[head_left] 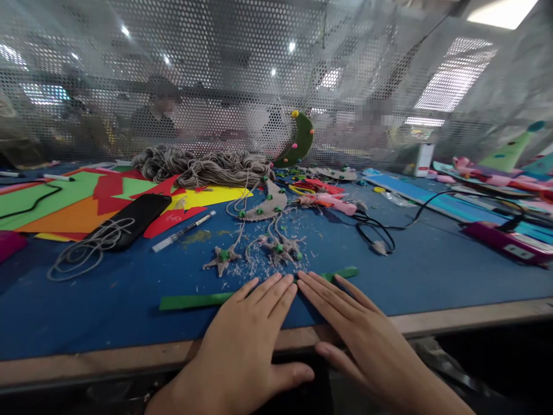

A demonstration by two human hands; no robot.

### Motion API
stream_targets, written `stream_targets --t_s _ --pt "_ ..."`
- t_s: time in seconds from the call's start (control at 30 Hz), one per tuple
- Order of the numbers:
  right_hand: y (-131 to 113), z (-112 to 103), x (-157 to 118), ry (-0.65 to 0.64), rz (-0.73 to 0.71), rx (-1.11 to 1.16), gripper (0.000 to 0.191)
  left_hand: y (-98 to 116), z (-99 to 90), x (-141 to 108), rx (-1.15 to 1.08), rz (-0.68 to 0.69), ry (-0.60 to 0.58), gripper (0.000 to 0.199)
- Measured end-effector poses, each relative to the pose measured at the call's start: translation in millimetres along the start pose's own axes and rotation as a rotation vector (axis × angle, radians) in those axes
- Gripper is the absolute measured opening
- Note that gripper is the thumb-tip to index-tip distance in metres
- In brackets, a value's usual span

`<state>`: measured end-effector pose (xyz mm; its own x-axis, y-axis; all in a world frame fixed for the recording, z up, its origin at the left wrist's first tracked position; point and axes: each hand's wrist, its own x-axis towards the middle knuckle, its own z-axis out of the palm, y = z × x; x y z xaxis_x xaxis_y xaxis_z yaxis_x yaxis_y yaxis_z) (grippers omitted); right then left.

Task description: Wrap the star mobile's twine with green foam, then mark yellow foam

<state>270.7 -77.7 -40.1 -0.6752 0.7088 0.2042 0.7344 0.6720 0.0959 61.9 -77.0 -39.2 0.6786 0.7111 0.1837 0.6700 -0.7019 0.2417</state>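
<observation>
Perforated metal sheeting point(224, 69) rises behind a blue table point(415, 271), blurring the people beyond it. Across the table's near side lies a green strip point(190, 302), its middle hidden under both hands so that only the two ends show. Left hand point(248, 334) and right hand point(356, 323) lie palm down over the strip, fingers straight, thumbs spread off its near side. Neither hand is curled round anything; whether the hidden fingertips pinch the strip, I cannot tell.

Just beyond the strip is a grey star point(221, 260); beside it, a second star point(280, 251) is hard to read among pale scraps, possibly overlapping another. Farther past the strip come a grey crescent point(270, 202), a pink glue gun point(334, 203) with its nozzle lost in clutter, and bundled cord point(203, 167). Beyond the strip's left end, string partly covers a black object point(144, 214); well beyond its right end, a purple socket block point(496, 235) is cut off by the frame.
</observation>
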Motion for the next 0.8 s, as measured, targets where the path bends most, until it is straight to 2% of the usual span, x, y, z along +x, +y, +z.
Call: stream_targets --t_s 0.17,0.27,0.43,0.6,0.7,0.8 --pt "13 2 -9 0.007 0.054 -0.034 0.066 -10 -10.0 -17 0.048 -0.025 -0.102 0.076" --pt "22 1 -19 0.043 0.112 -0.093 0.064 -16 -14.4 -28 0.077 -0.034 -0.111 0.076" --pt "32 -1 -31 0.085 0.164 -0.16 0.062 -27 -18.1 -51 0.138 -0.032 -0.052 0.074" --pt "33 0 -34 0.13 0.188 -0.186 0.058 -45 -16.0 -92 0.233 -0.091 0.036 0.079" --pt "35 1 -30 0.153 0.231 -0.18 0.049 -53 -16.8 -113 0.31 -0.149 0.034 0.078" --pt "34 -4 -16 0.17 0.269 -0.178 0.039 -55 -24.5 -117 0.329 -0.172 0.027 0.069"
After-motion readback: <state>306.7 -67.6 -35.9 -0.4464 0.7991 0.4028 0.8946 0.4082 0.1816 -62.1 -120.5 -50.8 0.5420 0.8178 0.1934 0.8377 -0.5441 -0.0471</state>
